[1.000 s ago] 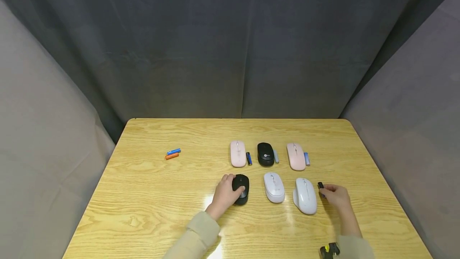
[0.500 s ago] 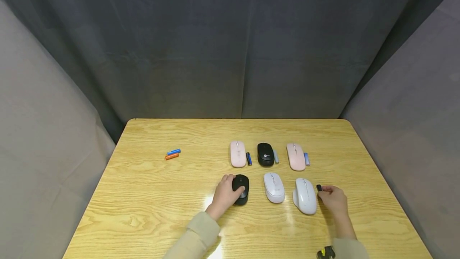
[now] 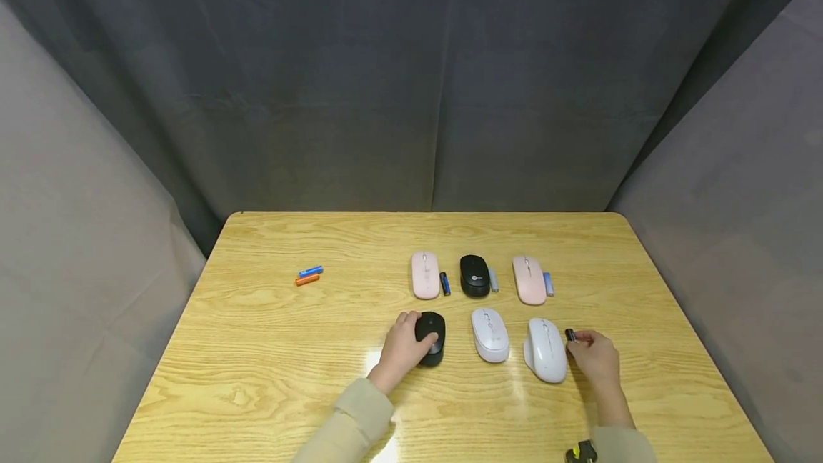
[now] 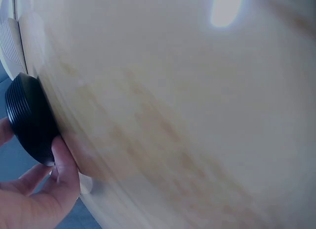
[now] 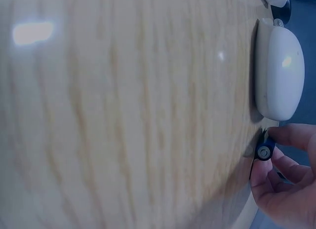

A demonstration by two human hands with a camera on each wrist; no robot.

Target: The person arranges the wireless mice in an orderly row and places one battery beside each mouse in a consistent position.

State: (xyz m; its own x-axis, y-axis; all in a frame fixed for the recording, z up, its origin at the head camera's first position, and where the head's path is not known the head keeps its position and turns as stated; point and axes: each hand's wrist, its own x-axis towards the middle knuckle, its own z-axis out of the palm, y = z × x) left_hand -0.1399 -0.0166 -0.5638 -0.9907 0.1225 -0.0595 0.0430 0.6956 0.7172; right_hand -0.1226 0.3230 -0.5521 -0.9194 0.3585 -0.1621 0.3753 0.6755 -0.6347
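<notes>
My left hand [image 3: 401, 349] grips a black computer mouse [image 3: 436, 327] on the table, fingers over its left side and thumb on its right. The left wrist view shows the ridged side of that black mouse [image 4: 32, 118] between thumb and fingers. Farther right, my right hand [image 3: 596, 359] pinches a small dark battery [image 3: 569, 335] just beside a white mouse [image 3: 549, 351]. In the right wrist view the battery [image 5: 265, 149] is dark blue, its round end facing the camera, held between thumb and fingers at the tabletop. A gap separates it from the white mouse [image 5: 284, 73].
Another white mouse [image 3: 491, 336] lies between the hands. Behind stand a pink mouse [image 3: 426, 275], a black mouse [image 3: 475, 276] and a second pink mouse [image 3: 530, 281], each with a battery at its right. A blue battery [image 3: 311, 271] and an orange battery [image 3: 308, 280] lie at left.
My right hand has shifted slightly left with the battery, closer to the white mouse, and its sleeve has moved left too. The left hand and the black mouse have stayed put.
</notes>
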